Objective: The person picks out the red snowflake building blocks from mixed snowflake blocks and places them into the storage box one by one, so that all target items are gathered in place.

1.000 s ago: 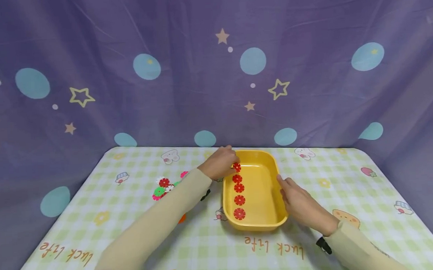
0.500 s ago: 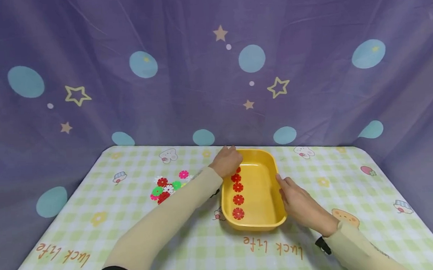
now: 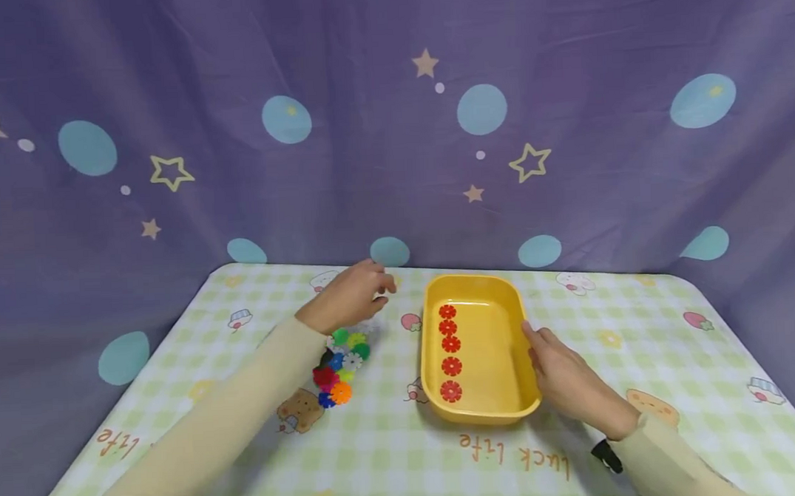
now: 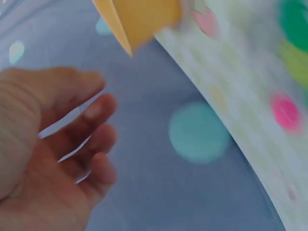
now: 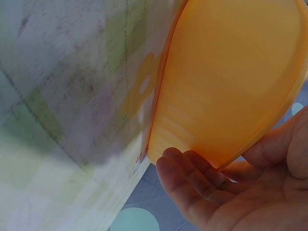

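Apparent interval between placements

Seen by an onlooker in the room, a shallow yellow plastic tray (image 3: 491, 351) stands on a worktop (image 3: 380, 456) covered in green-and-white checked cloth. Inside it, along its left wall, five red, notched, flower-shaped discs (image 3: 451, 344) lie in single file, the far three close-set, the near two more widely spaced. The right hand (image 3: 570, 379) grips the tray's right rim. The left hand (image 3: 348, 296) is raised by the far end of a loose heap of many-coloured notched discs (image 3: 336, 361), left of the tray; its fingers (image 4: 102, 139) are loosely bent and parted, holding nothing.

The step in hand appears to be fetching another disc for the file. The next move would call for picking out one piece, perhaps the dark red disc (image 3: 325, 377) at the heap's left side, without scattering its neighbours, while the tray is kept steady.
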`<control>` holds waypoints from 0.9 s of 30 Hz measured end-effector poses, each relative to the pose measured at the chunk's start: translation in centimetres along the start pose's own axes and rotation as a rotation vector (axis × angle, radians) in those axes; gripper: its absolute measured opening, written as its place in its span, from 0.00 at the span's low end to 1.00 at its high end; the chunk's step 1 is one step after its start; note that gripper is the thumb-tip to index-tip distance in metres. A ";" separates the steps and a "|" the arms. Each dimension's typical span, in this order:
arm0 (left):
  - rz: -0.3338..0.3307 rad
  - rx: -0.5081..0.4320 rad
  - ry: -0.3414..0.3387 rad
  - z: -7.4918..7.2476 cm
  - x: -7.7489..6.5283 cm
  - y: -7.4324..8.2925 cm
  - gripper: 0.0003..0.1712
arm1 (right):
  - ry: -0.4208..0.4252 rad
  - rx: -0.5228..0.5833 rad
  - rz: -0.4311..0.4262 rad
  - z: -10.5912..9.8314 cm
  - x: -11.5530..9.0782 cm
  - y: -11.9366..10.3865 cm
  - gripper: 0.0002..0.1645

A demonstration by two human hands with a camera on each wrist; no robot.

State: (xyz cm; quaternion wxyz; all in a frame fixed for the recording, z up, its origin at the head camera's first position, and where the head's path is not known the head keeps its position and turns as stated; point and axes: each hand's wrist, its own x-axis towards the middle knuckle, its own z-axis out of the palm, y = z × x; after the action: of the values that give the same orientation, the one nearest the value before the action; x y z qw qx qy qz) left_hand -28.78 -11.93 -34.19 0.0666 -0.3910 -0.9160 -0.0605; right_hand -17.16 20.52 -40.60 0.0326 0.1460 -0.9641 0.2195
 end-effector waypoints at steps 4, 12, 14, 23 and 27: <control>-0.066 -0.044 -0.180 -0.2 -4.4 -2.1 0.08 | 0.000 0.000 0.015 -0.4 -0.2 0.3 0.30; -0.143 -0.317 -0.297 2.1 -10.7 -3.6 0.19 | 0.012 -0.003 0.003 -0.5 -0.2 0.5 0.30; -0.155 -0.352 -0.295 2.6 -11.3 -3.6 0.20 | 0.017 -0.007 -0.002 -0.3 -0.2 0.5 0.29; -0.147 -0.349 -0.314 3.8 -11.9 -3.6 0.14 | 0.026 -0.002 -0.029 0.1 -0.1 0.2 0.29; -0.101 -0.302 -0.307 3.9 -11.8 -3.5 0.14 | 0.024 0.000 -0.021 0.2 -0.1 0.2 0.29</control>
State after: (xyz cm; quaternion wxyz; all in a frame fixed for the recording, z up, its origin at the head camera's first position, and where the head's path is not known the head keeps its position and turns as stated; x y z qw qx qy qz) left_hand -23.51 -22.09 -40.25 -0.1361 -0.3548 -0.9144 -0.1399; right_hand -17.14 20.63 -40.84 0.0464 0.1537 -0.9620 0.2207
